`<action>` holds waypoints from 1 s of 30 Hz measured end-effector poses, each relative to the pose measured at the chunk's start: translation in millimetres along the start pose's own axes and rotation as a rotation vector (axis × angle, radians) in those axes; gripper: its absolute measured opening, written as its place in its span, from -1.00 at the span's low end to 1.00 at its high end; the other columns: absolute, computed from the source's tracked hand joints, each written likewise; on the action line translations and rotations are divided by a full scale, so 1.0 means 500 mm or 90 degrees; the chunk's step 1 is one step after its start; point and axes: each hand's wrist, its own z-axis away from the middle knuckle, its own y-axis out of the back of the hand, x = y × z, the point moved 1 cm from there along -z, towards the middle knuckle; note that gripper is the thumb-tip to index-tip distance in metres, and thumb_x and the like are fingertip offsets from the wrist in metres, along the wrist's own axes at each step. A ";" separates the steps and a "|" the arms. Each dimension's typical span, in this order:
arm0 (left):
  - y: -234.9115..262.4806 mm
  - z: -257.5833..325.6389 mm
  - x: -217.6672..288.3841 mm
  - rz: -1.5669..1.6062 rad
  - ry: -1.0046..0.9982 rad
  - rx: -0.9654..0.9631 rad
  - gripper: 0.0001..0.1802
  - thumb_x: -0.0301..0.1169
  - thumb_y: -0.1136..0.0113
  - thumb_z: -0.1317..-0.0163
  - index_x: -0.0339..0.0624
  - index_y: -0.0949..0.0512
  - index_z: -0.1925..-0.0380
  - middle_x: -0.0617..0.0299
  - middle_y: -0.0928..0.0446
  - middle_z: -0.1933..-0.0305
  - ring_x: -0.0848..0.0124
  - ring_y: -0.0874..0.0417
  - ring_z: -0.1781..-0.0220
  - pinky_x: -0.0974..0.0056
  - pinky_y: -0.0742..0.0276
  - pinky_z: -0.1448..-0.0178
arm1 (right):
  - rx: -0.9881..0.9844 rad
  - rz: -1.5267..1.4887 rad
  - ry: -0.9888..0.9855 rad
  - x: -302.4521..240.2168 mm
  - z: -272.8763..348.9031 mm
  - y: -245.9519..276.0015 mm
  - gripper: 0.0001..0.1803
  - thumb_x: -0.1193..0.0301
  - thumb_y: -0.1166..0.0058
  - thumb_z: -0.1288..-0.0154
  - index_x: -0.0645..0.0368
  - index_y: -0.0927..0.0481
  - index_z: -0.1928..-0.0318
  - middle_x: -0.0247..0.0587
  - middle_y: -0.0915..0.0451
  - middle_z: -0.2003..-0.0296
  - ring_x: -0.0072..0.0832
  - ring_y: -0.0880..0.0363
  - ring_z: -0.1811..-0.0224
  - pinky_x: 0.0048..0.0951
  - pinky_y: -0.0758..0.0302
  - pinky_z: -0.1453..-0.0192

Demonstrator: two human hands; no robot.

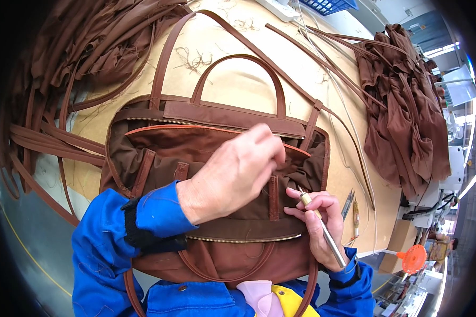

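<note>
A brown handbag [222,272] lies opened out in front of me, its dark lining and an orange-edged inner pocket [169,138] showing between the two zipper edges. Over the pocket's right part is my left hand [238,169], its fingers drawn together in a pinch. Whatever those fingertips may hold is too small or hidden to make out. At the bag's right side, my right hand [325,224] grips a slim silver pen-shaped tool [330,243] with a brass-coloured front end, which points up toward the lining. Some of its fingers touch the lining.
Piles of brown bags with straps lie at the left [90,42] and right [404,116] of the tan table [238,31]. Tweezers [347,205] and a yellowish handled tool [356,219] rest beside my right hand. Loose threads [193,59], long straps and a white cable cross the tabletop.
</note>
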 end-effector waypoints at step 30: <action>-0.033 0.034 0.011 -0.105 0.077 -0.310 -0.81 -0.50 -0.24 -0.13 -0.33 -0.47 0.29 -0.07 -0.54 0.24 -0.08 -0.63 0.22 -0.03 -0.56 0.19 | -0.098 0.348 0.157 -0.019 -0.019 -0.008 -0.69 0.68 -0.32 -0.08 0.22 -0.50 0.20 0.04 -0.61 0.09 -0.04 -0.59 -0.14 -0.21 -0.57 -0.15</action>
